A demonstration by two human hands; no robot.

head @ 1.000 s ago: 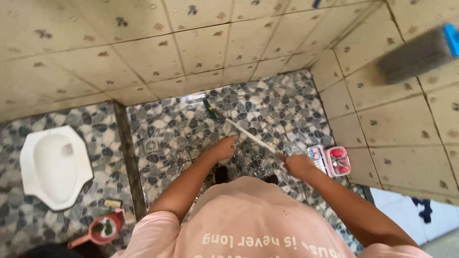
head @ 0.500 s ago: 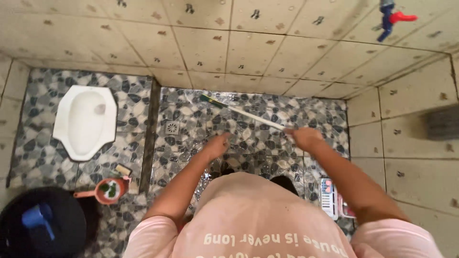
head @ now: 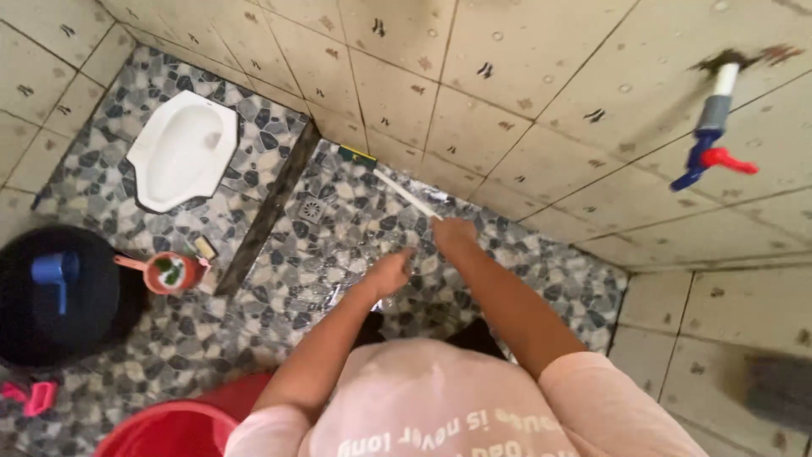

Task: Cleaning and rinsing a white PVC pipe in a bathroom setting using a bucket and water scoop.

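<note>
The person wears a pale pink short-sleeved T-shirt (head: pixel 440 398) with white lettering printed across the chest, seen upside down from above. Both forearms are bare from the sleeve hems down. The left hand (head: pixel 391 272) and right hand (head: pixel 455 235) carry no gloves, rings or watch.

One squat toilet (head: pixel 182 148), one tap (head: pixel 709 140), one floor drain (head: pixel 310 209).

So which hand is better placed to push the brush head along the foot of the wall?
The right hand, probably. It grips the end of the white handle, whose green brush head lies at the foot of the wall. The left hand sits lower, off the handle, apparently holding nothing.
</note>
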